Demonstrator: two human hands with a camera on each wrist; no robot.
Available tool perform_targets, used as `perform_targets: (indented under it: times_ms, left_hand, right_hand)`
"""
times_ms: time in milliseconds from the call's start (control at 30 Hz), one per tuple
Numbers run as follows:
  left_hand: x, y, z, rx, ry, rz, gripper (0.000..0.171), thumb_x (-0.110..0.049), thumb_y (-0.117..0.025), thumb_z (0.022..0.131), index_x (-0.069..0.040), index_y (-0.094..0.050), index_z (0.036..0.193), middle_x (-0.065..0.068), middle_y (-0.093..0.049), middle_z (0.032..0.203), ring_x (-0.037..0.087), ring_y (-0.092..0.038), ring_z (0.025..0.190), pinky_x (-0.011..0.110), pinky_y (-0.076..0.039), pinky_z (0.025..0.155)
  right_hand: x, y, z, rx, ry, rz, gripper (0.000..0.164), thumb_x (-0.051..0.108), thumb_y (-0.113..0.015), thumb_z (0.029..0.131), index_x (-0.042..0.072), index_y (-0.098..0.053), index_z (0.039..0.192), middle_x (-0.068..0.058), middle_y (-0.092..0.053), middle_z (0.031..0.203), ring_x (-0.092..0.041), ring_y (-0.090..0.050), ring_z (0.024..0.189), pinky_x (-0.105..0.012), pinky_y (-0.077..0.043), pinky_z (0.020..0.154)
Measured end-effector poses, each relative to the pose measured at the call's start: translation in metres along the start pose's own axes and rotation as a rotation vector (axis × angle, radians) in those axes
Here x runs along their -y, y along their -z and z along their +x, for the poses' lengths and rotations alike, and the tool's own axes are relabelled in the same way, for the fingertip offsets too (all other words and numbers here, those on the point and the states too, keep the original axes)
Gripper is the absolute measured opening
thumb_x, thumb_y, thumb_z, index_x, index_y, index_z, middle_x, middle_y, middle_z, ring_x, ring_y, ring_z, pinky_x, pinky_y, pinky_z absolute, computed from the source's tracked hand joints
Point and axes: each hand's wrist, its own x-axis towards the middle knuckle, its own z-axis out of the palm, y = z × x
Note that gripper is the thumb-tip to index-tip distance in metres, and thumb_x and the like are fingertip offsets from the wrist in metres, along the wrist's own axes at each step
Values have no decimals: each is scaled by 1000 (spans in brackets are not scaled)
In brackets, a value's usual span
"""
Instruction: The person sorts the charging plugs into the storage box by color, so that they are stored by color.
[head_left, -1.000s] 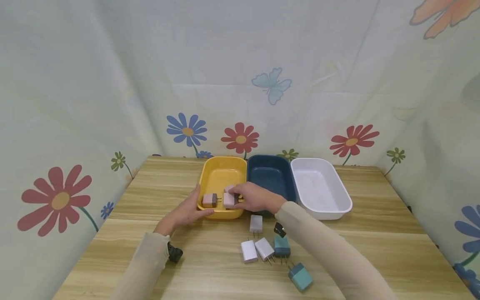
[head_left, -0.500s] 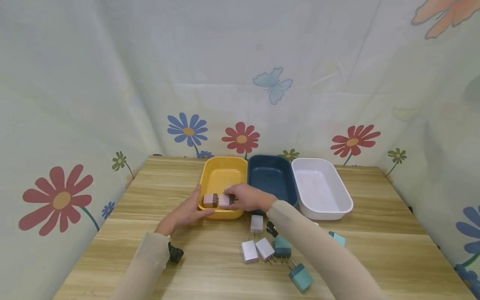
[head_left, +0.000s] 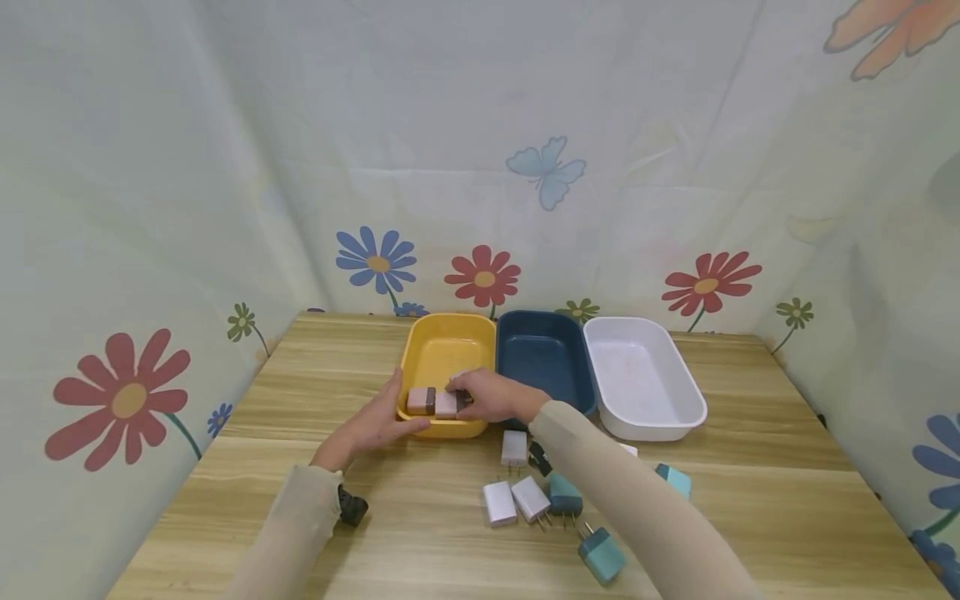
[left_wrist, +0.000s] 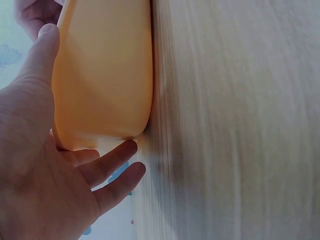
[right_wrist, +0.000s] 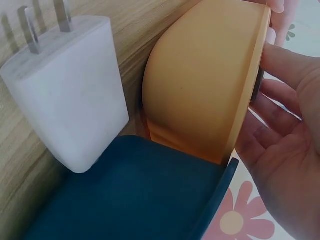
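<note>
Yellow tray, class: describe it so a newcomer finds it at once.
In the head view, find the wooden table. Near its far edge, the yellow tray stands left of the dark blue tray. Only it is yellow, with pink chargers inside.

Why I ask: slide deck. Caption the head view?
Left hand against yellow tray, right hand gripping pink wall charger inside.

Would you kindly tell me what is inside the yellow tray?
In the yellow tray, a left pink plug and a right pink plug show. The right hand grips the latter, hiding part of it and anything beneath.
</note>
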Motion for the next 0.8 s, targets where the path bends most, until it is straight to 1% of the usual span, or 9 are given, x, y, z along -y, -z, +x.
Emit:
perform_targets:
  times_ms: [100,200,333,400,533,667,800]
  left_hand:
    - [0,-1,1,0,-1,-1,118,-58,-66,80,2,9,149,23,-2,155,36,-14,140,50,-18,110]
    - [0,-2,1,1,0,-3,115,-53,-67,82,2,9,148,24,-1,155,37,-14,140,51,-18,110]
    - [0,-3,2,-8,-1,-7,110,-44,-69,85,3,9,148,24,-2,154,38,-15,139,52,-18,110]
    - [0,-3,2,-14,-3,-4,109,-41,-69,85,3,8,148,25,-3,154,38,-17,139,52,-19,110]
    - [1,-3,1,-20,-1,0,109,-41,-69,85,3,8,148,25,-3,154,39,-17,139,52,-18,110]
    - [0,-3,1,-21,22,-5,109,-42,-69,85,0,8,149,22,-1,155,37,-15,140,51,-17,110]
    - [1,-4,2,-26,12,5,108,-41,-69,85,0,7,149,23,-2,155,38,-15,140,51,-16,110]
  right_hand:
    - [-1,-1,1,-1,-6,20,44,23,-71,86,11,-59,127,7,-60,100,-11,-53,91,-20,-46,84]
    - [0,-1,0,-2,-11,68,45,22,-70,87,9,-58,129,3,-62,109,-11,-56,97,-22,-47,87]
    - [1,2,-2,-11,-28,138,47,19,-69,88,6,-56,131,-4,-62,120,-17,-58,106,-27,-48,91]
    - [1,4,-4,-19,-39,159,47,19,-68,88,6,-55,132,-7,-61,122,-19,-58,108,-29,-48,91]
    - [2,11,-9,-35,-52,189,48,20,-70,87,8,-55,132,-6,-61,123,-20,-58,110,-29,-48,91]
    - [1,19,-17,-54,-46,201,49,22,-71,86,9,-56,131,-5,-62,123,-20,-59,110,-28,-49,90]
    - [-2,24,-25,-68,-61,183,52,30,-71,86,12,-56,132,-3,-61,124,-19,-59,110,-26,-49,88]
